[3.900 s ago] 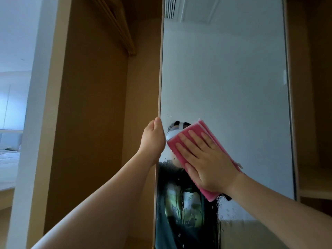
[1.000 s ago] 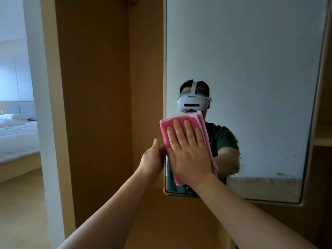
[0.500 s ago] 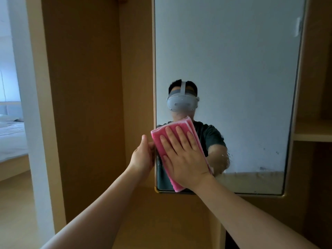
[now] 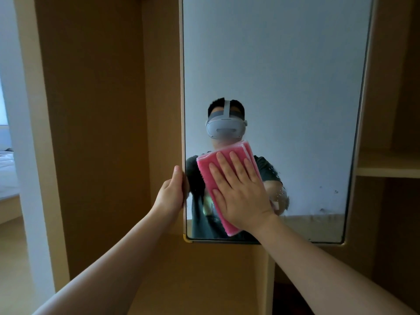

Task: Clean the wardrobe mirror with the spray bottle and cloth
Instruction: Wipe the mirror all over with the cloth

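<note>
Cloth (image 4: pixel 205 167) meets mirror (image 4: pixel 284 76) under flat right grip (image 4: pixel 241 192); left grip (image 4: pixel 172 194) clasps its edge.

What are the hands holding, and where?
The left hand grips the mirror by its left edge. The right hand presses flat on the pink cloth, not gripping it.

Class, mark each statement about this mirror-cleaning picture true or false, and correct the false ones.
1. The right hand presses a pink cloth flat on the mirror. True.
2. A spray bottle is being held. False: none is in view; the left hand grips the mirror's left edge.
3. The cloth lies near the mirror's top. False: it is low, near the bottom left corner.
4. A shelf shows to the right of the mirror. True.
</note>
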A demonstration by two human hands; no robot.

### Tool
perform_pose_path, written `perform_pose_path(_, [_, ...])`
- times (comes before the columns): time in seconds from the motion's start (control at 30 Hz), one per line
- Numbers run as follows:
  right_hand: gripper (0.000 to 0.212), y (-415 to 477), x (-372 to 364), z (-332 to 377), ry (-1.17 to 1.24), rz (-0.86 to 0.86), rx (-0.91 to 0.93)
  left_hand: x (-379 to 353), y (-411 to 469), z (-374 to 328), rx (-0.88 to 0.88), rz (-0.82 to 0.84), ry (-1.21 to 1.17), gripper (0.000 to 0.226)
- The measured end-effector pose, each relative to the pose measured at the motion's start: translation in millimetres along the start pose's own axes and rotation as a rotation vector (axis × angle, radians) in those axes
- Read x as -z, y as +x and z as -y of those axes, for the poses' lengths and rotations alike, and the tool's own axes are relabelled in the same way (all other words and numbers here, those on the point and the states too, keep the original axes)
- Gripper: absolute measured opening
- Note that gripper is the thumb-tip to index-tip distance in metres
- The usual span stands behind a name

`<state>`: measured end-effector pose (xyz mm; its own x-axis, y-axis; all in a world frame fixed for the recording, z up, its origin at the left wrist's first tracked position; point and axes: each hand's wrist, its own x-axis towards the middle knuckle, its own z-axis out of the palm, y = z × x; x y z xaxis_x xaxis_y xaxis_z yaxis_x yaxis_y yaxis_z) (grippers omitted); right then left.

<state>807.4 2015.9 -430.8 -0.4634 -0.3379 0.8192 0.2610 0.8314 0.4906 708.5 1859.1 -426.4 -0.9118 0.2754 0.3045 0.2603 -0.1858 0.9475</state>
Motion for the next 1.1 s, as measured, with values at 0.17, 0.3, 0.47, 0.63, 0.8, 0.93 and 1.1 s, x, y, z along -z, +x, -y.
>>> perform_pose_path(0.17, [0.060,-15,3,-23,-0.025,0.005,-0.035,-7,-1,1,-0.076,-0.026,0.013,0.066])
perform_pose_path(0.3, [0.059,-23,2,-33,-0.032,-0.022,-0.062,-12,-5,0,-0.084,-0.057,0.011,0.070])
perform_pose_path(0.47, [0.059,-33,0,-46,-0.026,-0.032,-0.089,-16,-8,-4,-0.107,-0.077,0.012,0.060])
perform_pose_path(0.63, [0.059,-43,2,-60,-0.020,-0.012,-0.116,-17,-7,0,-0.112,-0.093,0.008,0.056])
perform_pose_path(0.8, [0.060,-66,6,-84,-0.037,0.006,-0.177,-18,-4,4,-0.124,-0.096,-0.003,0.060])
perform_pose_path(0.93, [0.062,-80,9,-99,-0.052,0.035,-0.198,-18,-3,5,-0.149,-0.108,-0.009,0.064])
perform_pose_path(1.1, [0.062,-95,9,-114,-0.052,0.044,-0.247,-19,-4,6,-0.162,-0.123,0.033,0.076])
